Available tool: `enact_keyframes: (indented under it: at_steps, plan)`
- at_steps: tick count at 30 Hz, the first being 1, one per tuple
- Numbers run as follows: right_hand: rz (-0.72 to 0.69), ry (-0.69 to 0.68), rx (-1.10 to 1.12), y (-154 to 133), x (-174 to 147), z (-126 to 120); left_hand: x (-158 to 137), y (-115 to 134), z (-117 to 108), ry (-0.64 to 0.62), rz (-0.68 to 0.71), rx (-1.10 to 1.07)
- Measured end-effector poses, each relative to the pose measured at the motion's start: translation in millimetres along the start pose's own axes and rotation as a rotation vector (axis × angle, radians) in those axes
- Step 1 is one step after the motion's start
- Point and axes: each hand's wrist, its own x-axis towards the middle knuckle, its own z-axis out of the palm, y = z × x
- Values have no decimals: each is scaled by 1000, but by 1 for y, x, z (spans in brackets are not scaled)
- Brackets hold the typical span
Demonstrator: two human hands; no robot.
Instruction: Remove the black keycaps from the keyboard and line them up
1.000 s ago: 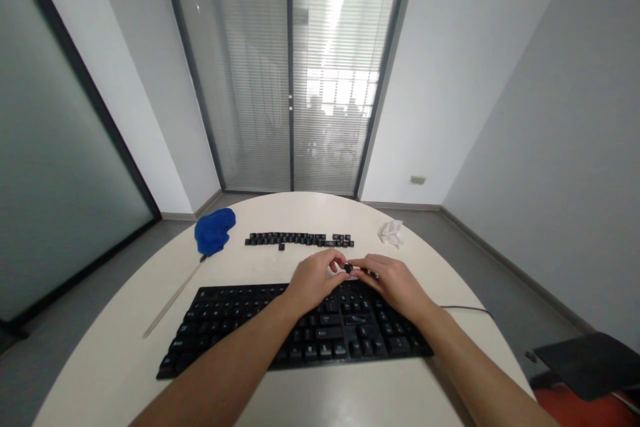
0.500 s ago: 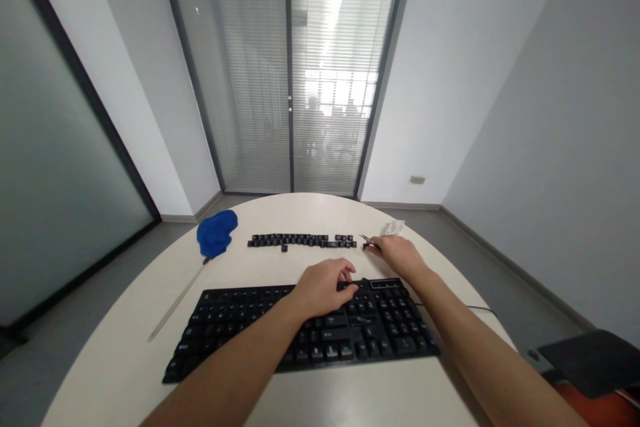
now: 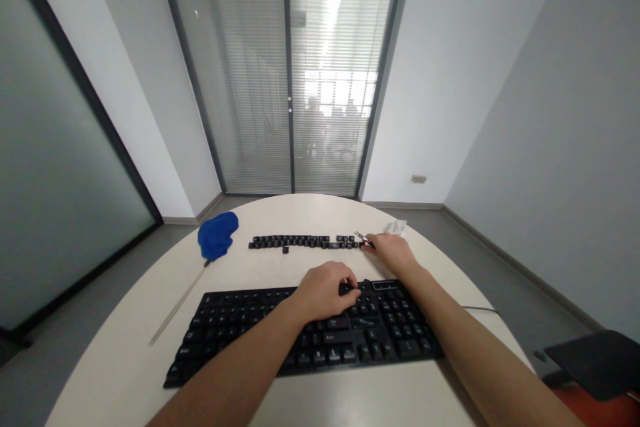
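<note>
A black keyboard lies across the near half of the table. My left hand rests on its upper part, fingers loosely curled, with a gap between thumb and forefinger and nothing visible in it. Beyond the keyboard, loose black keycaps are laid out in rows. One keycap sits apart, just in front of them. At the right end of the rows, my right hand is closed around a slim metal-tipped tool. Its fingertips touch a dark keycap at the row's end.
On the left lies a blue cloth-like piece, with a pale stick extending from it toward me. Crumpled white tissue is behind my right hand. A cable runs off the right edge of the round table.
My right hand has moved slightly left with the tool, bringing the dark keycap up to the end of the row. My left hand has stayed on the keyboard.
</note>
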Motion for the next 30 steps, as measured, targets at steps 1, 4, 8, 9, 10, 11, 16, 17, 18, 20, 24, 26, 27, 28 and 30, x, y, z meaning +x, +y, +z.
enact_keyframes:
  at_steps: [1,4,8,9,10,11,16,17,18,20,24,26,27,28,30]
  plan:
    - [4,0,-2,0,0,0,0,0,0,1,1,0]
    - [8,0,-3,-1,-2,0,0,0,0,2,2,-1]
    - [3,7,0,-2,-3,-1,0,0,0,4,9,-3]
    - [3,8,1,-3,-3,-1,0,-1,0,5,10,-1]
    - [4,8,0,-3,-3,-2,0,-1,1,5,10,1]
    - [5,8,0,-4,-3,-2,-1,-1,1,6,10,3]
    - [0,12,5,-5,0,-1,-1,-1,1,2,2,9]
    - [1,13,8,-5,0,-1,-1,-1,1,0,1,9]
    - [3,15,11,-5,0,0,-1,-2,1,-1,1,9]
    - [11,21,21,-5,-1,0,-1,-2,1,-1,5,5]
    - [43,52,34,-1,-8,-9,-2,0,-2,3,29,-18]
    - [66,94,60,2,-14,-21,-2,1,-4,-22,82,-48]
    - [86,140,108,4,-18,-28,-3,1,-5,-46,118,-63]
    - [85,188,179,5,-22,-35,-3,1,-6,-72,151,-75]
    - [70,257,337,8,-31,-49,-3,0,-7,-125,186,-85]
